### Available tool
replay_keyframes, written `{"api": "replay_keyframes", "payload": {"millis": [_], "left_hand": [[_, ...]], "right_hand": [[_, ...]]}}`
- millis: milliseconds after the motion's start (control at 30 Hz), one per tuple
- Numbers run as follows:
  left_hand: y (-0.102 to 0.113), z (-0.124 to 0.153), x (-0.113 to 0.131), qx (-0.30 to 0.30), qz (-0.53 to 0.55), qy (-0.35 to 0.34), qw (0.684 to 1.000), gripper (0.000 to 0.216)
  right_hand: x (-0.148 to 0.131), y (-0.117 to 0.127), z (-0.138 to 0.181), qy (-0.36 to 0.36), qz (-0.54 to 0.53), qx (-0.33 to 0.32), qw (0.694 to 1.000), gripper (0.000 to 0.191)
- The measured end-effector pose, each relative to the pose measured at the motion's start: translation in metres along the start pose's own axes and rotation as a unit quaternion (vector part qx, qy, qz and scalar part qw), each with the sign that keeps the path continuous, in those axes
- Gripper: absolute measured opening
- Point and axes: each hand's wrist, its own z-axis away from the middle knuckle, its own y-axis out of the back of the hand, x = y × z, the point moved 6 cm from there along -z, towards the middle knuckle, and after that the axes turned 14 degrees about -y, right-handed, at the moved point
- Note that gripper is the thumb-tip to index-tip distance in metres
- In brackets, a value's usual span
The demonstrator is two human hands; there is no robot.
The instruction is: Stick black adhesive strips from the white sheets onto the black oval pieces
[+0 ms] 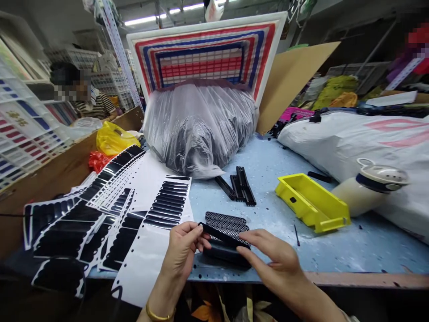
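A slim black strip (pixel 219 234) is stretched between my two hands, just above the table's front edge. My left hand (pixel 184 243) pinches its left end between thumb and fingers. At the strip's right end, my right hand (pixel 276 254) closes its thumb and fingertips on it. Right beneath lies a smooth dark piece (pixel 223 255), partly hidden by the strip and my fingers. Black perforated strips (pixel 226 219) rest just behind it. To the left, a white backing sheet (pixel 144 257) carries a column of black stickers (pixel 167 203).
More sticker sheets (pixel 63 232) overlap on the left. Black slotted pieces (pixel 243 185) lie mid-table, before a large plastic bag (pixel 201 129). A yellow bin (pixel 311 203) and a bottle (pixel 362 192) stand right, beside a white sack (pixel 351 134). Another person (pixel 95 105) sits far left.
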Motion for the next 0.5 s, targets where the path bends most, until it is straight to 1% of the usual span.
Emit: {"api": "replay_keyframes", "payload": {"millis": [67, 133, 233, 333, 433, 500], "left_hand": [[-0.007, 0.002, -0.003, -0.009, 0.011, 0.007, 1.0, 0.033], [-0.01, 0.003, -0.004, -0.014, 0.021, 0.013, 1.0, 0.033], [-0.007, 0.005, -0.006, -0.011, 0.032, 0.023, 0.999, 0.033], [-0.003, 0.006, -0.009, -0.001, 0.034, 0.032, 0.999, 0.034], [-0.002, 0.007, -0.013, -0.003, 0.029, 0.036, 0.999, 0.033], [0.0, 0.005, -0.014, -0.015, -0.002, 0.026, 1.0, 0.031]], "right_hand": [[-0.009, -0.011, 0.0, 0.061, 0.041, 0.016, 0.997, 0.014], [-0.009, -0.021, 0.002, 0.081, 0.067, 0.005, 0.994, 0.015], [-0.001, -0.029, 0.006, 0.078, 0.069, -0.02, 0.994, 0.016], [0.004, -0.031, 0.007, 0.076, 0.065, -0.029, 0.995, 0.017], [0.003, -0.033, 0.005, 0.072, 0.083, -0.034, 0.993, 0.019], [0.001, -0.032, 0.002, 0.073, 0.103, -0.033, 0.991, 0.022]]}}
